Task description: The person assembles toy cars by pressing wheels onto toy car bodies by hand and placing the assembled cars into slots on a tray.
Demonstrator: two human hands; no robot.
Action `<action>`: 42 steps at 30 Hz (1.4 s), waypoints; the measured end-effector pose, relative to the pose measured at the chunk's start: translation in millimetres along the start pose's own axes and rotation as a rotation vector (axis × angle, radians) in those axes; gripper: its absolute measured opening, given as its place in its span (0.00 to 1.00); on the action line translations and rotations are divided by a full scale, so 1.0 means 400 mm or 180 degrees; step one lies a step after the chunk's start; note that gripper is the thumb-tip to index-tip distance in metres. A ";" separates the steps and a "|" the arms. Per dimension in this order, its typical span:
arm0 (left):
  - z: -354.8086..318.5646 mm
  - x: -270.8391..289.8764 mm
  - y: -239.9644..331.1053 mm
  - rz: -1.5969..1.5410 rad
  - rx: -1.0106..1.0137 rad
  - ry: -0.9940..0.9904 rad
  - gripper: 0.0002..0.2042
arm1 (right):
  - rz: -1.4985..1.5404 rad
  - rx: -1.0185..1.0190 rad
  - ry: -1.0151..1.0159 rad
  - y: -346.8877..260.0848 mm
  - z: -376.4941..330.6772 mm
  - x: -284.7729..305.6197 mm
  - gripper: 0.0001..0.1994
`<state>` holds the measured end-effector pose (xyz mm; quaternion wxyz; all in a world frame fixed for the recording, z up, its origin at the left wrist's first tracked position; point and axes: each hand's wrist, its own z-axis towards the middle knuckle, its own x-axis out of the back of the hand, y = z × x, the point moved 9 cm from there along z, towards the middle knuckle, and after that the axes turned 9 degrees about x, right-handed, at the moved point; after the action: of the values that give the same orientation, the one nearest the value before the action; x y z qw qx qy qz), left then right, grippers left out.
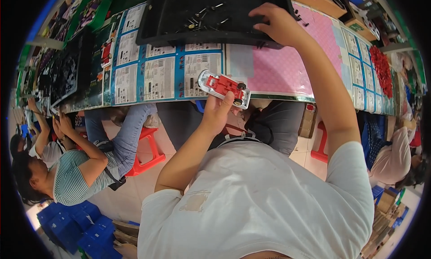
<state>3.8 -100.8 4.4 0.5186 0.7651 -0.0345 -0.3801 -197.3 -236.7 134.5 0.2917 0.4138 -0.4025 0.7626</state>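
Two hands work well apart from each other at the worktop (pixel 292 97). The left hand (pixel 220 108) is closed on a toy car (pixel 223 87), holding it above the near edge with its red underside facing up; a pale body rims the red base, and two black wheels show at its right end. The right hand (pixel 280 25) is over the right part of a black tray (pixel 188 40), thumb and forefinger spread; whether anything sits under its curled fingers, I cannot tell. Thin metal rods (pixel 202 12) lie scattered in the tray. Printed sheets (pixel 157 75) and a pink sheet (pixel 278 79) cover the worktop. Further left lies a red toy vehicle (pixel 107 52), and far right is a heap of red pieces (pixel 381 70). A co-worker in a striped top (pixel 74 180) sits at the left, near a red stool (pixel 150 151).
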 end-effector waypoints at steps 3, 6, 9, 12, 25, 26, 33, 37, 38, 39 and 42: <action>-0.025 0.012 -0.006 0.0162 0.0046 0.0043 0.29 | 0.0378 -0.0623 -0.1709 0.090 0.055 -0.167 0.12; -0.046 0.023 0.004 0.0168 -0.0077 0.0094 0.26 | 0.0221 -0.0579 -0.1351 0.090 0.087 -0.138 0.09; -0.047 0.044 -0.005 -0.0100 -0.0058 0.0119 0.29 | -0.0111 -0.0389 0.0163 0.040 0.074 -0.025 0.13; -0.048 0.040 -0.001 -0.0024 -0.0008 0.0127 0.27 | 0.0066 -0.0174 0.1109 -0.059 -0.003 0.047 0.14; -0.040 -0.042 -0.012 0.1420 -0.0174 -0.0069 0.19 | 0.1311 -0.0878 0.0410 -0.402 -0.178 -0.163 0.23; -0.045 -0.035 -0.029 0.1300 -0.0017 -0.0107 0.16 | 0.1268 -0.0858 0.0306 -0.407 -0.179 -0.167 0.24; -0.077 0.000 -0.065 0.0495 0.0154 -0.0467 0.13 | 0.1416 -0.0409 0.0187 -0.419 -0.199 -0.159 0.29; -0.096 0.009 0.015 0.0574 -0.0306 0.0029 0.16 | 0.1549 -0.0410 0.0199 -0.415 -0.194 -0.154 0.27; -0.095 0.016 0.012 0.0574 -0.0295 0.0028 0.16 | 0.1506 -0.0426 0.0189 -0.416 -0.192 -0.155 0.27; -0.092 0.020 0.004 0.0624 -0.0212 -0.0044 0.16 | 0.1507 -0.0436 0.0190 -0.419 -0.189 -0.162 0.27; -0.091 0.020 -0.021 0.0708 0.0009 -0.0115 0.14 | 0.1438 -0.0459 0.0265 -0.433 -0.179 -0.192 0.26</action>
<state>29.1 -72.6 -0.5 0.5557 0.7504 -0.1291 -0.3339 -53.6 -96.6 108.7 0.1589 0.2596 -0.5259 0.7942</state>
